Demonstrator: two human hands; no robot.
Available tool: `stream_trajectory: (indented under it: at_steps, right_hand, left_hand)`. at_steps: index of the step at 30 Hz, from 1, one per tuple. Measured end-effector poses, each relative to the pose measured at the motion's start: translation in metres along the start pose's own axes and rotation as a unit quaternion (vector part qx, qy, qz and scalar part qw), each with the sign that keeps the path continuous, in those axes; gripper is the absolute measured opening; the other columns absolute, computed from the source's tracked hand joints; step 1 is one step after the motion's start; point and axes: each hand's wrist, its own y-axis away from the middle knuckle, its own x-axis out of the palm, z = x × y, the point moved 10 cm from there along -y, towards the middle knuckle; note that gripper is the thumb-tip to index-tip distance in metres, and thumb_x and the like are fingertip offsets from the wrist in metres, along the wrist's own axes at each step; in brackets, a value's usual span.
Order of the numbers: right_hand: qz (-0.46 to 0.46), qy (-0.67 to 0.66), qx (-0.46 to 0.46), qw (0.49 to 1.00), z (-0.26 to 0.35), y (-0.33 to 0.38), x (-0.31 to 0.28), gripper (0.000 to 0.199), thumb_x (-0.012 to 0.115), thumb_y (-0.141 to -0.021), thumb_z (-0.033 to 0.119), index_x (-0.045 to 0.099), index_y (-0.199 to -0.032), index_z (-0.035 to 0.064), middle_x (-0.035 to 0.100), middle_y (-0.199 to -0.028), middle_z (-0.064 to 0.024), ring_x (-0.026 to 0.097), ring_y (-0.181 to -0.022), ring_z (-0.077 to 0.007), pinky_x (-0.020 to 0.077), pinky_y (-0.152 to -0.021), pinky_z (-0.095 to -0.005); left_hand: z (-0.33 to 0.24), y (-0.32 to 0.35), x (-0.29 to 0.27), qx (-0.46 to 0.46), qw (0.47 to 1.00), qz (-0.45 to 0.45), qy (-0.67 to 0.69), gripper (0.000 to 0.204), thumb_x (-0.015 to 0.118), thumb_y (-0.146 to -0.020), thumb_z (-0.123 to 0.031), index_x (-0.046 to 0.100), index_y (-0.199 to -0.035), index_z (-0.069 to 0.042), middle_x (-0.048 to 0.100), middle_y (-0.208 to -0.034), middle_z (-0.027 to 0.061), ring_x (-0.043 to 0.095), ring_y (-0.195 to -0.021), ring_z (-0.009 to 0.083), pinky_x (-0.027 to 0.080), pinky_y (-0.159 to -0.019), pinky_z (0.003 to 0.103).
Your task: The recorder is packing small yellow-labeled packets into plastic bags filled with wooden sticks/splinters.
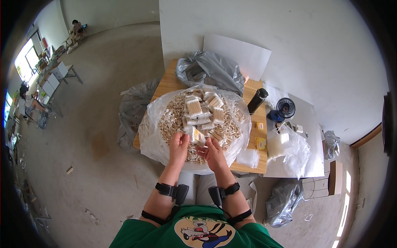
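A small clear packet of cotton swabs [197, 136] with a yellow label is held up between my hands, above a big pile. My left hand [178, 148] is closed, pinching the packet's left side. At its lower right corner, my right hand [214, 154] has thumb and curled fingers closed on the edge. Beneath them a large clear plastic bag [149, 142], spread wide, holds loose wooden-stick cotton swabs [167, 118]. Several filled swab packets [193, 106] lie heaped in the middle of the loose swabs.
The bag sits on a wooden table [168, 76] with a grey plastic bag [215, 68] behind. To the right stand a black bottle [258, 101], yellow cards [260, 143], clear bags [248, 158] and a small fan [285, 108]. Two people sit far left.
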Motion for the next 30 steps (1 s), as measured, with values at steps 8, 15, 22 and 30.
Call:
stream_trajectory:
  at_steps: [8, 15, 22, 30]
  right_hand:
    - [-0.032, -0.023, 0.0, 0.999, 0.009, -0.001, -0.01, 0.032, 0.052, -0.094, 0.028, 0.046, -0.115, 0.0044, 0.058, -0.094, -0.0053, 0.06, -0.082, -0.0133, 0.051, -0.061, -0.0272]
    - [0.001, 0.185, -0.197, 0.963, 0.038, 0.0, -0.002, 0.025, 0.053, -0.094, 0.025, 0.05, -0.109, 0.0048, 0.056, -0.084, -0.0003, 0.053, -0.074, -0.0058, 0.0457, -0.055, -0.0223]
    - [-0.079, 0.131, -0.09, 0.984, 0.02, 0.003, -0.013, 0.021, 0.049, -0.096, 0.026, 0.052, -0.096, 0.0047, 0.053, -0.072, 0.0024, 0.044, -0.053, -0.0032, 0.0356, -0.044, -0.0186]
    - [-0.084, 0.213, -0.109, 0.967, 0.028, 0.0, -0.004, 0.023, 0.049, -0.096, 0.028, 0.05, -0.086, 0.0077, 0.047, -0.065, 0.0037, 0.037, -0.047, -0.003, 0.0299, -0.04, -0.0192]
  left_hand:
    - [-0.002, 0.012, 0.02, -0.057, 0.985, 0.148, 0.073, 0.016, 0.053, -0.094, -0.018, 0.049, -0.088, -0.004, 0.054, -0.074, 0.0003, 0.049, -0.066, 0.0062, 0.042, -0.062, 0.022]
    - [0.007, 0.005, 0.015, -0.11, 0.988, 0.098, -0.051, 0.03, 0.054, -0.093, -0.032, 0.051, -0.081, -0.004, 0.054, -0.065, 0.002, 0.05, -0.058, 0.0111, 0.042, -0.055, 0.027]
    - [-0.029, 0.006, 0.01, 0.124, 0.952, -0.006, -0.278, 0.029, 0.054, -0.091, -0.026, 0.047, -0.077, -0.002, 0.056, -0.063, 0.0167, 0.054, -0.056, 0.0362, 0.042, -0.051, 0.041]
    - [-0.037, 0.007, 0.011, 0.132, 0.938, -0.011, -0.32, 0.021, 0.053, -0.091, -0.022, 0.047, -0.081, -0.005, 0.056, -0.064, 0.0192, 0.056, -0.062, 0.0412, 0.041, -0.052, 0.047]
